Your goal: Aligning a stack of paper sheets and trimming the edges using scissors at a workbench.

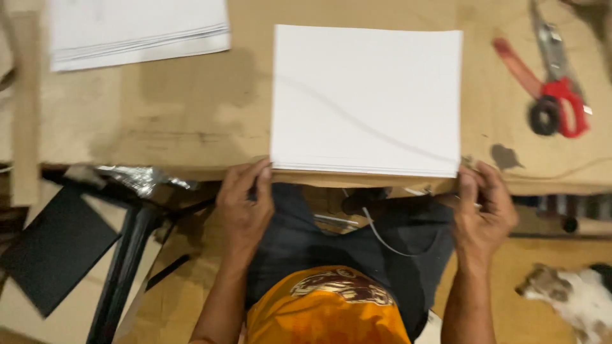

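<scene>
A stack of white paper sheets (366,95) lies on the brown table (185,108), its near edge at the table's front edge. My left hand (245,204) grips the stack's near left corner, thumb on top. My right hand (483,210) grips the near right corner the same way. A thin dark curved line crosses the top sheet.
A second pile of white sheets (137,32) sits at the far left. Red-handled scissors (551,70) lie at the far right, beside a dark spot. Below the table are black metal legs (124,267), a black board (54,248) and a white and brown animal (570,296) on the floor.
</scene>
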